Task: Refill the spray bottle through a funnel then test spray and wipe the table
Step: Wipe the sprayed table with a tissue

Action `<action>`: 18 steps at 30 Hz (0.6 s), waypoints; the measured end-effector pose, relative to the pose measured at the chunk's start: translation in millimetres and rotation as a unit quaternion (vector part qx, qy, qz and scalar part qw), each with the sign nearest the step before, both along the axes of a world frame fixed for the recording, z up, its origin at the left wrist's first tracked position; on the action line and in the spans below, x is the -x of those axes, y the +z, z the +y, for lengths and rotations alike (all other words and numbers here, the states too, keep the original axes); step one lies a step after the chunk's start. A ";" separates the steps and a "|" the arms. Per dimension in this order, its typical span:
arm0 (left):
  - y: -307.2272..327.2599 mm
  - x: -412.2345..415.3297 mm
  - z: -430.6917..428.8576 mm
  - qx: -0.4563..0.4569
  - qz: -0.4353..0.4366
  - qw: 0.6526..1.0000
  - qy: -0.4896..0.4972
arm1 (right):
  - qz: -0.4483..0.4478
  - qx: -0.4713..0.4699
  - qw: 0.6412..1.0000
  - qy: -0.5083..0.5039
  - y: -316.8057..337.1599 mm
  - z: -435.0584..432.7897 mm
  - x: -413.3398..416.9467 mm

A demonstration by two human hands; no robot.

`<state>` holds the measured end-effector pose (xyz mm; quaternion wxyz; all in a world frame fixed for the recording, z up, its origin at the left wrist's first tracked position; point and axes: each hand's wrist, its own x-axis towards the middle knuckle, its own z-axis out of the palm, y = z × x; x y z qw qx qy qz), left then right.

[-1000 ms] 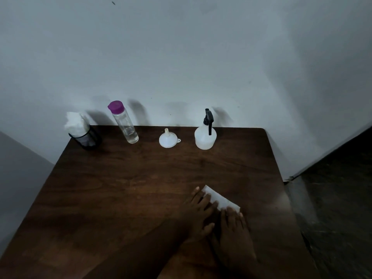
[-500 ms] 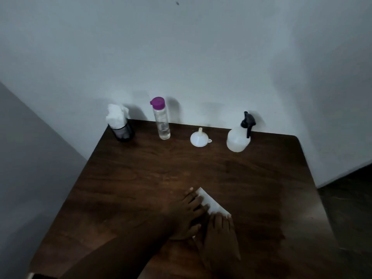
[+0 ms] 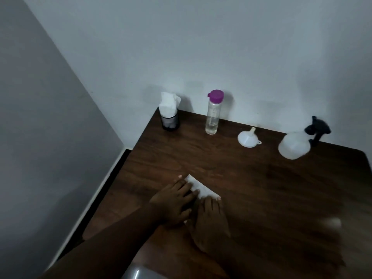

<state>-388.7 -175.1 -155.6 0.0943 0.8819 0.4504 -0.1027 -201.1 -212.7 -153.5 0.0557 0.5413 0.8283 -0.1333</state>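
A folded white tissue point(image 3: 203, 189) lies flat on the dark wooden table point(image 3: 271, 198). My left hand point(image 3: 174, 202) and my right hand point(image 3: 210, 220) both press down on it with flat fingers, covering its near half. At the back of the table stand a white spray bottle point(image 3: 294, 144) with a black trigger head, an upturned white funnel point(image 3: 247, 137), and a clear water bottle point(image 3: 212, 115) with a purple cap.
A dark holder stuffed with white tissues point(image 3: 169, 113) stands at the table's back left corner. White walls close in behind and to the left. The table's left edge drops to a dark floor gap point(image 3: 112, 174).
The view has swung left, so the objects sit further right in frame. My hands stay pressed on the tissue at about the same spot on the table.
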 end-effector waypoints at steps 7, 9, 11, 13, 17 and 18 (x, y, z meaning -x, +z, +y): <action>-7.7 47.8 -34.0 -0.024 -0.040 0.992 0.120 | -0.042 0.019 0.995 0.091 -2.1 11.1 44.6; -9.9 46.8 -49.1 -0.035 -0.045 0.985 0.163 | -0.038 -0.003 0.991 0.126 -2.9 7.9 48.8; -12.9 40.1 -64.7 -0.040 -0.052 0.976 0.209 | -0.024 -0.021 0.988 0.151 -0.7 7.2 44.1; -14.6 29.3 -80.1 -0.028 -0.055 0.964 0.257 | 0.012 -0.033 0.983 0.179 4.8 10.3 33.0; -13.1 -2.9 -104.3 -0.009 -0.054 0.945 0.323 | 0.011 0.004 0.963 0.268 14.7 17.7 10.7; -13.1 -11.4 -108.7 -0.008 -0.050 0.942 0.332 | 0.006 -0.002 0.958 0.287 11.4 19.1 4.5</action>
